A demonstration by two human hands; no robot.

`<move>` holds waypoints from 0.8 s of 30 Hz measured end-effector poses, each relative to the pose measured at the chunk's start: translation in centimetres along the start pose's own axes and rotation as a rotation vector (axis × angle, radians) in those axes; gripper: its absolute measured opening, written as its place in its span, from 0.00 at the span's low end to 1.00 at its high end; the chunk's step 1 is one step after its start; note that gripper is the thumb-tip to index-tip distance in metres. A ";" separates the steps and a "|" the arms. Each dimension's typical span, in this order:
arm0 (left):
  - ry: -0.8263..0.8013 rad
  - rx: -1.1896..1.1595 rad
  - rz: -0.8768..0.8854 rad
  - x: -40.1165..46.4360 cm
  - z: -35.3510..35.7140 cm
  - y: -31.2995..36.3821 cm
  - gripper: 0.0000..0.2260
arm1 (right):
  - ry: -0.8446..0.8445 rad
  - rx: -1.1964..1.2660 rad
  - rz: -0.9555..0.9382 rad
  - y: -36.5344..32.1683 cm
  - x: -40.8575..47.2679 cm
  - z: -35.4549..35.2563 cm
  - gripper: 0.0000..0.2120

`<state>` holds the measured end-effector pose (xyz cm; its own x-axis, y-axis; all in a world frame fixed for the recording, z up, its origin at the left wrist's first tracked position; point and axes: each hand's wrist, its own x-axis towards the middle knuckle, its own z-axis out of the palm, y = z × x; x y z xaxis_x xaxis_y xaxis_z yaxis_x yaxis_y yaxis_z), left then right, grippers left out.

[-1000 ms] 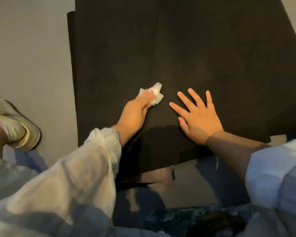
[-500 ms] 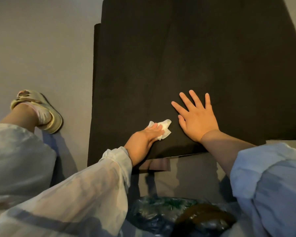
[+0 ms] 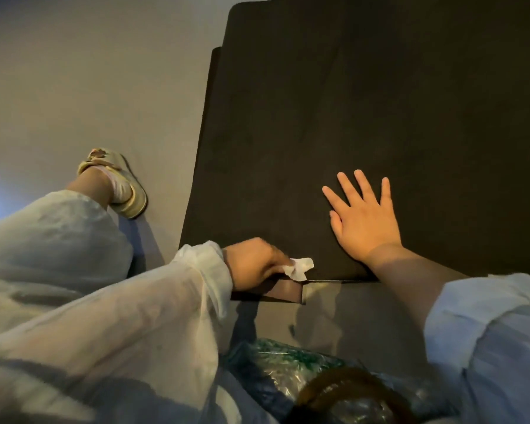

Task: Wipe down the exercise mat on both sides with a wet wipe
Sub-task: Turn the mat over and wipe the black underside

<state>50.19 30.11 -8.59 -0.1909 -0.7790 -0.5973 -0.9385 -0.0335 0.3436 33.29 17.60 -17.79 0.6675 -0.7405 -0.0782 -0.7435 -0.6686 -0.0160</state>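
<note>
we see a sandal (image 3: 120, 186) left of the mat (image 3: 380, 117). left hand (image 3: 251, 264) at the mat's near edge, fingers curled tight on the wipe (image 3: 300, 267). right hand (image 3: 364, 218) flat on the mat, fingers spread apart.

Left hand (image 3: 254, 264) gripping wet wipe (image 3: 300, 267), right hand (image 3: 363, 218) flat on mat (image 3: 349, 117)

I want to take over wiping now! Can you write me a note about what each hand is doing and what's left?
Left hand grips the wet wipe at the near edge of the black exercise mat.
Right hand rests flat on the mat, fingers spread, steadying it.
The mat lies flat on the floor.
How much of the top is wiped cannot be told.
Left: finish this side, flip the mat, wipe the other side.
</note>
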 end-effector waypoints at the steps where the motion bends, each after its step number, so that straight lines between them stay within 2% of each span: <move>1: 0.033 -0.006 -0.014 0.5 -1.3 -0.1 0.12 | -0.001 0.006 -0.002 0.0 0.0 0.0 0.26; 4: 0.205 -0.057 -0.057 2.9 -5.8 -1.3 0.12 | 0.018 0.029 0.033 0.0 -0.1 -0.1 0.26; 8: 0.618 -0.179 -0.149 7.1 -9.8 -3.0 0.12 | 0.056 0.053 0.191 -0.3 -0.5 -0.3 0.28; 11: 0.790 -0.193 -0.180 11.2 -12.0 -3.7 0.06 | 0.039 0.027 0.216 -0.4 -0.3 -0.3 0.29; 15: 0.855 -0.190 -0.246 16.8 -14.8 -4.8 0.11 | 0.046 0.031 0.219 -0.3 0.0 -0.3 0.29; 17: 0.943 -0.138 -0.243 18.9 -15.9 -5.1 0.13 | 0.109 0.045 0.214 -0.4 0.0 -0.2 0.27; 19: 0.944 -0.114 -0.227 20.4 -16.4 -5.2 0.18 | 0.155 0.054 0.208 -0.4 0.0 -0.2 0.26; 21: 0.851 -0.046 -0.237 21.7 -16.0 -6.2 0.20 | 0.146 0.047 0.210 -0.3 0.1 -0.3 0.27; 24: 0.637 0.100 -0.205 22.6 -15.4 -7.4 0.19 | 0.134 0.042 0.219 -0.2 0.3 -0.4 0.27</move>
<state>57.23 3.09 -13.52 0.1721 -0.9810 -0.0891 -0.9657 -0.1858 0.1813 33.68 17.50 -17.45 0.4879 -0.8715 0.0482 -0.8700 -0.4901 -0.0544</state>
